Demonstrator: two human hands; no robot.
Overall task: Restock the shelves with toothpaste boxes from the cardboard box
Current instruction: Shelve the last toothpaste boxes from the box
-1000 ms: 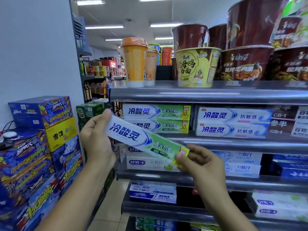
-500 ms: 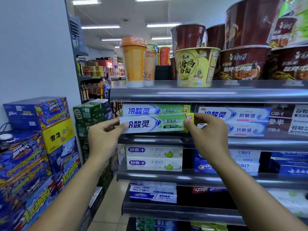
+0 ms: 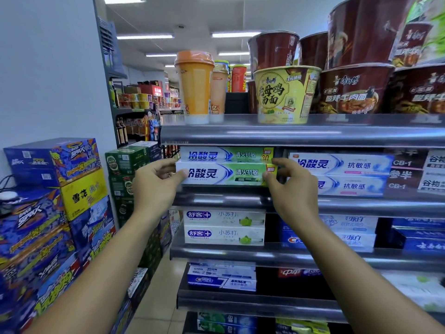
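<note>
A white-and-green toothpaste box (image 3: 226,174) lies level at the front of the second shelf (image 3: 240,200), in front of a stack whose top matching box (image 3: 226,154) shows above it. My left hand (image 3: 156,186) pinches its left end with thumb and fingers. My right hand (image 3: 291,186) grips its right end. The cardboard box is out of view.
White-and-blue toothpaste boxes (image 3: 342,174) fill the shelf to the right. Noodle bowls (image 3: 286,92) and drink cups (image 3: 195,85) stand on the top shelf. More toothpaste boxes (image 3: 224,227) sit on lower shelves. Stacked drink cartons (image 3: 50,213) line the wall at left.
The box went from tilted in front of the lower shelves to level at the second shelf; both hands have carried it up and in against the stack.
</note>
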